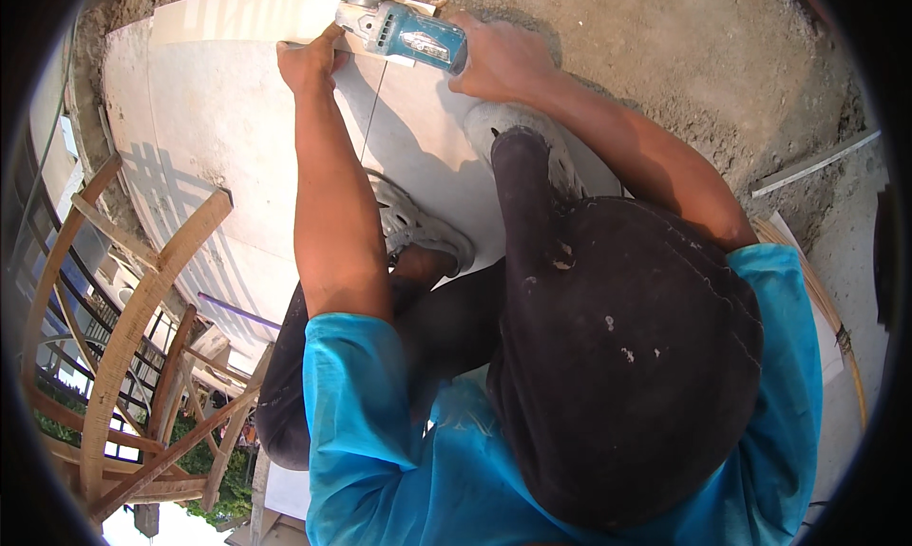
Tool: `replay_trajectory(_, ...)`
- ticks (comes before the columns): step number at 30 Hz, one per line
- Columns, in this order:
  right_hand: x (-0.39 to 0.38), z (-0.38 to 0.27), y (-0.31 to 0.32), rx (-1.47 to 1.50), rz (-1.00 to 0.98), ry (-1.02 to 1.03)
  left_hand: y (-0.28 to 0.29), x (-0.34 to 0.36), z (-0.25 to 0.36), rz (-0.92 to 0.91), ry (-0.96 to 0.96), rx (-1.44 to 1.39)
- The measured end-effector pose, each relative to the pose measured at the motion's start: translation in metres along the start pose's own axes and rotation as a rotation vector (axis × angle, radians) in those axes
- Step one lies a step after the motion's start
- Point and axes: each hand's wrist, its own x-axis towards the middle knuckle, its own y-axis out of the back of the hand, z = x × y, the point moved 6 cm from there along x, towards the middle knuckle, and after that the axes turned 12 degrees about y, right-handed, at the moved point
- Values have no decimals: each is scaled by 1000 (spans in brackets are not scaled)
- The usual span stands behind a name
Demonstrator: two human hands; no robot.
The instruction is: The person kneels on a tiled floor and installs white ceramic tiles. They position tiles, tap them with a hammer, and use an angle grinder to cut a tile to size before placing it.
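Observation:
My right hand (494, 57) grips the rear of a blue angle grinder (413, 38), whose metal head and disc sit over a beige tile strip (237, 16). Just left of the head, my left hand (309, 62) holds the strip's lower edge, thumb and forefinger spread, other fingers curled; the forefinger reaches up beside the grinder head. The strip lies on large pale tiles (218, 100), crossed by shadows and seams. My shoes (427, 237) and dark-trousered legs are below.
Wooden frames (161, 266) stand at the left, beside a purple rod (233, 310). Rough bare ground (665, 33) borders the tiles at top and right. A pale straight bar (812, 161) and bundled thin canes (807, 280) lie at the right.

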Motion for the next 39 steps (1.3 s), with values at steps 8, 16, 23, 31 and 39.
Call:
replay_trajectory(8, 3, -1, -2, -44, 5, 1, 1, 2, -2, 7, 9, 21)
replay_trajectory(16, 6, -4, -3, -60, -26, 10, 3, 0, -3, -1, 7, -18)
replay_trajectory(23, 2, -9, 4, -61, 33, 44, 0, 11, -10, -35, 3, -93)
replay_trajectory(31, 4, -3, -3, -58, -18, 0, 2, 7, -7, -6, 7, -41)
replay_trajectory(39, -1, -7, 3, -82, 20, 33, 0, -1, -5, -50, 1, -51)
